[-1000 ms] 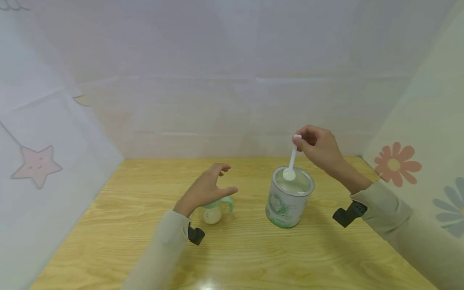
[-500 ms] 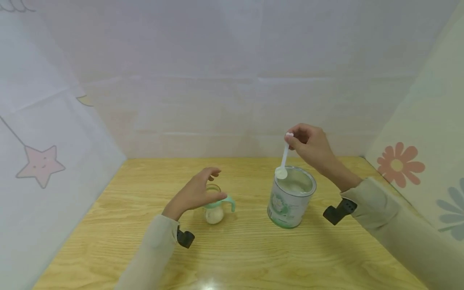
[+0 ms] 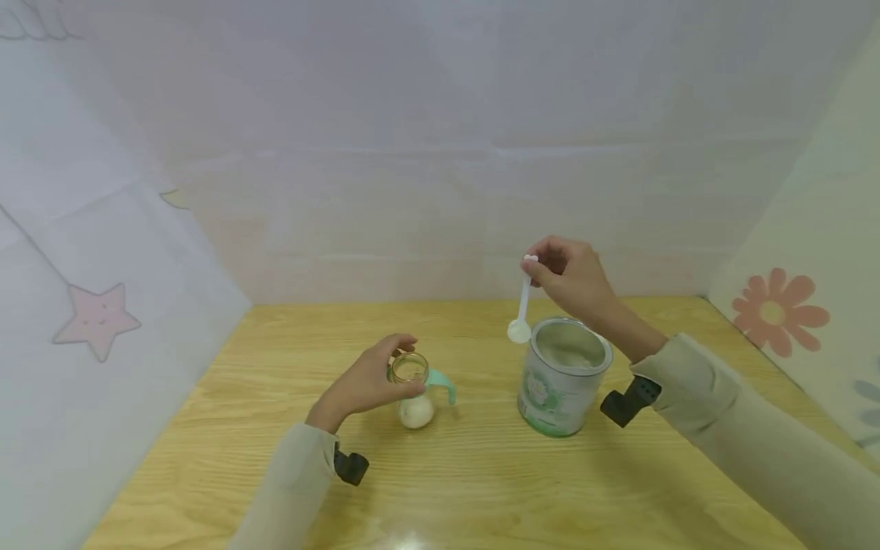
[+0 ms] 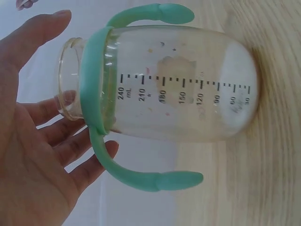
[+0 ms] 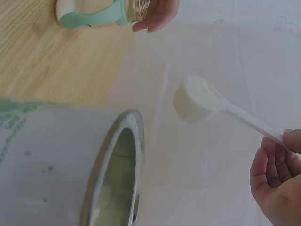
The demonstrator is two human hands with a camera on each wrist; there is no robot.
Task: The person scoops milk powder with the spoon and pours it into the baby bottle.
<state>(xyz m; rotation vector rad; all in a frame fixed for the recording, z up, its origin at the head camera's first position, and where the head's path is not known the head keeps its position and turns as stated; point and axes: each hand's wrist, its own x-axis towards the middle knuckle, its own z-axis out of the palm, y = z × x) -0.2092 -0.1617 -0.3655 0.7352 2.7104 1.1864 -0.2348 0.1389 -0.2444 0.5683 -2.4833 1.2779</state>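
By its handle's end, my right hand (image 3: 576,284) pinches a white measuring scoop (image 3: 523,305). Pale powder (image 5: 202,92) fills the scoop's cup, which hangs left of the milk powder can (image 3: 555,401) and higher than its rim. A clear baby bottle (image 4: 155,113) with a mint-green collar and two handles (image 4: 178,181) stands upright, lidless, with whitish powder at its bottom. My left hand (image 3: 364,382) is spread around the bottle's neck (image 4: 70,77). Its fingers lie behind the neck and collar in the left wrist view, while the thumb stands apart from the glass.
The open can's metal rim (image 5: 136,122) rises to the right of the bottle on the wooden table (image 3: 467,481). A pale cloth backdrop (image 3: 454,206) stands along the table's far edge, with printed cloth on both sides.
My right hand has carried the filled scoop leftward, from over the can to beside it. My left hand has come lower to the bottle's neck. The head view has shifted slightly.
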